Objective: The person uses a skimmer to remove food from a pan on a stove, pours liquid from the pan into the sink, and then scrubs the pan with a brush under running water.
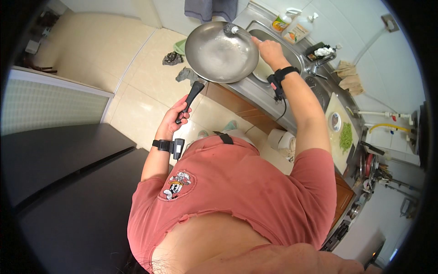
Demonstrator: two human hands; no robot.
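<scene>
My left hand (177, 114) grips the black handle (193, 96) of a steel wok (219, 54), which is held tilted over the near left edge of the sink. Its inner surface looks wet and shiny. My right hand (270, 51) holds the handle of a scrubbing brush (232, 30), whose dark head rests at the wok's far right inner rim. Partly hidden under the wok and my right wrist lies the stainless sink (294, 51), with a pale round item in its basin. The faucet (321, 63) stands right of my right hand.
Behind the sink stand a spray bottle (282, 21) and a pump bottle (298, 29). To the right, a cutting board (337, 137) bears chopped green vegetable (346, 137) and a small round container (335, 122). A grey towel (211, 10) hangs beyond the wok. Dark cabinets (85, 191) stand at left.
</scene>
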